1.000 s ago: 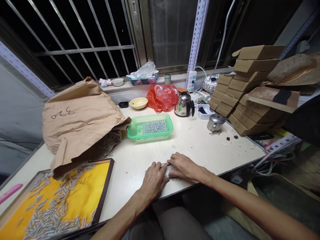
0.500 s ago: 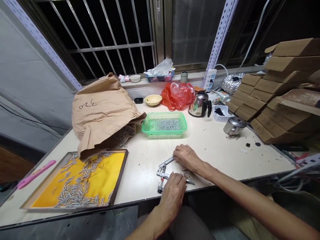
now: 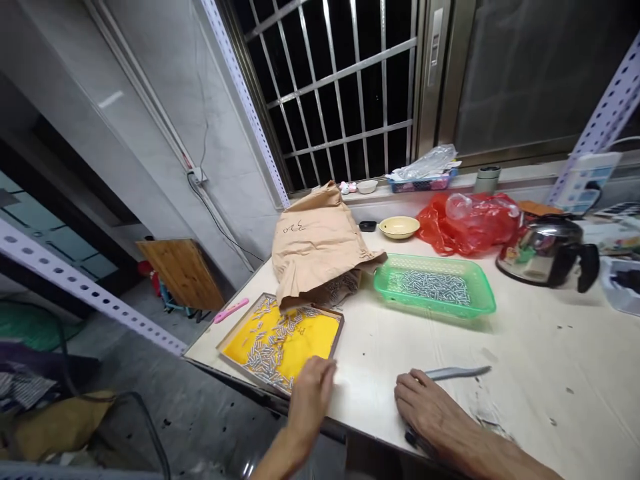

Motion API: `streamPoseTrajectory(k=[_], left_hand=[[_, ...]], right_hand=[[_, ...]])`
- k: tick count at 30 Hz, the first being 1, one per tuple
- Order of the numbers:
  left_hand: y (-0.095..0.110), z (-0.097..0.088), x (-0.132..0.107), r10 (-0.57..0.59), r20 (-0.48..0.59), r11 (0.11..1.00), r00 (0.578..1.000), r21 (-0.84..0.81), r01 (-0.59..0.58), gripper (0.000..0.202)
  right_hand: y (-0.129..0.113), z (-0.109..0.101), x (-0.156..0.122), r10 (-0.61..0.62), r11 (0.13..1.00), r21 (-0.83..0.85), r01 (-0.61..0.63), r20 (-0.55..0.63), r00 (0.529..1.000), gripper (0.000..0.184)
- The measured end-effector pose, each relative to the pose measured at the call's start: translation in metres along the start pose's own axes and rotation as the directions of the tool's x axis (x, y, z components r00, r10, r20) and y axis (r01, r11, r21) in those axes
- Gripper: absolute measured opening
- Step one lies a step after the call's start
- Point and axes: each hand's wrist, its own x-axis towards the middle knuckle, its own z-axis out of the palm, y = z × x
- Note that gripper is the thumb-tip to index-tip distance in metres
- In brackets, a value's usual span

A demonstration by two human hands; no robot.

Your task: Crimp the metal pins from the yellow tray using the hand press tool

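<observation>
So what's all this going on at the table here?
Someone is working bare-handed at a table. Their right hand lies over a gray-handled tool, covering much of it. The left hand is at the near right corner of a yellow-bottomed tray scattered with small metal pieces; whether its fingers hold one is unclear. Behind, a green basket holds more small metal pieces, and a brown paper bag overhangs the tray's far edge.

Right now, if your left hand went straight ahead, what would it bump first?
Most likely the right rim of the yellow tray, though I can't tell how high the left hand is.
</observation>
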Motion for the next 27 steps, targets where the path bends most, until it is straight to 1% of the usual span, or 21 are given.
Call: streamPoseTrajectory(k=[1,2,3,5,7,8,9,10,11,13,15,16,17,18,19,20,21,22,23,24,27], left_hand=[[-0.015,-0.012,0.013,-0.066,-0.033,0.996,0.997,0.060,0.068,0.027],[-0.029,-0.021,0.025,-0.106,-0.055,0.987,0.993,0.119,0.112,0.028],[-0.041,-0.028,0.036,-0.135,-0.072,0.974,0.988,0.176,0.146,0.027],[-0.061,-0.035,0.054,-0.183,-0.088,0.938,0.979,0.282,0.200,0.027],[-0.075,-0.035,0.066,-0.207,-0.085,0.904,0.975,0.366,0.223,0.027],[-0.079,-0.034,0.071,-0.207,-0.075,0.889,0.975,0.401,0.220,0.027],[-0.083,-0.033,0.075,-0.201,-0.057,0.876,0.978,0.437,0.205,0.027],[-0.086,-0.031,0.080,-0.194,-0.034,0.862,0.980,0.472,0.187,0.026],[-0.088,-0.028,0.084,-0.188,-0.010,0.847,0.982,0.504,0.167,0.026],[-0.093,-0.024,0.092,-0.188,0.025,0.821,0.982,0.552,0.143,0.026],[-0.098,-0.020,0.100,-0.192,0.040,0.807,0.981,0.575,0.134,0.025],[-0.100,-0.019,0.103,-0.194,0.045,0.804,0.980,0.580,0.133,0.025],[-0.102,-0.017,0.106,-0.196,0.051,0.798,0.979,0.589,0.129,0.024],[-0.103,-0.016,0.108,-0.199,0.059,0.792,0.978,0.597,0.125,0.024],[-0.104,-0.014,0.110,-0.200,0.068,0.787,0.977,0.605,0.119,0.024],[-0.105,-0.013,0.112,-0.200,0.075,0.783,0.977,0.611,0.113,0.024],[-0.105,-0.013,0.114,-0.197,0.082,0.781,0.977,0.616,0.106,0.024],[-0.104,-0.012,0.116,-0.192,0.089,0.780,0.977,0.618,0.097,0.025],[-0.104,-0.013,0.118,-0.187,0.095,0.781,0.978,0.618,0.089,0.027],[-0.103,-0.014,0.120,-0.180,0.102,0.784,0.978,0.616,0.080,0.027],[-0.096,-0.021,0.124,-0.143,0.128,0.806,0.981,0.590,0.041,0.026]], right_hand=[[-0.001,0.005,-0.002,0.005,1.000,-0.010,-0.006,-0.039,0.999,0.015],[-0.003,0.007,-0.004,0.011,1.000,-0.007,-0.011,-0.072,0.997,0.017],[-0.005,0.007,-0.005,0.021,1.000,0.010,-0.020,-0.098,0.995,0.019],[-0.009,0.001,-0.005,0.049,0.996,0.086,-0.038,-0.136,0.990,0.021],[-0.012,-0.015,-0.003,0.101,0.978,0.200,-0.065,-0.174,0.980,0.023],[-0.012,-0.025,0.000,0.129,0.964,0.257,-0.073,-0.211,0.969,0.023],[-0.010,-0.037,0.002,0.159,0.949,0.306,-0.074,-0.265,0.951,0.023],[-0.005,-0.049,0.005,0.189,0.938,0.341,-0.068,-0.335,0.923,0.021],[0.003,-0.061,0.008,0.219,0.932,0.357,-0.064,-0.413,0.884,0.019],[0.028,-0.083,0.013,0.277,0.938,0.333,-0.099,-0.543,0.793,0.014],[0.065,-0.098,0.015,0.343,0.937,0.270,-0.221,-0.600,0.723,0.015],[0.086,-0.102,0.014,0.381,0.924,0.237,-0.299,-0.623,0.683,0.015],[0.105,-0.104,0.013,0.427,0.900,0.219,-0.377,-0.612,0.666,0.018],[0.123,-0.103,0.011,0.450,0.885,0.190,-0.425,-0.585,0.675,0.023],[0.137,-0.101,0.007,0.464,0.872,0.144,-0.467,-0.548,0.696,0.030],[0.146,-0.097,0.003,0.481,0.857,0.109,-0.503,-0.518,0.707,0.036],[0.148,-0.092,-0.002,0.490,0.850,0.085,-0.520,-0.490,0.721,0.040],[0.145,-0.086,-0.009,0.497,0.847,0.075,-0.527,-0.467,0.732,0.042],[0.136,-0.080,-0.016,0.501,0.848,0.084,-0.523,-0.448,0.740,0.042],[0.122,-0.074,-0.025,0.502,0.854,0.107,-0.509,-0.424,0.754,0.039],[0.064,-0.060,-0.055,0.510,0.860,0.193,-0.472,-0.306,0.804,0.027]])
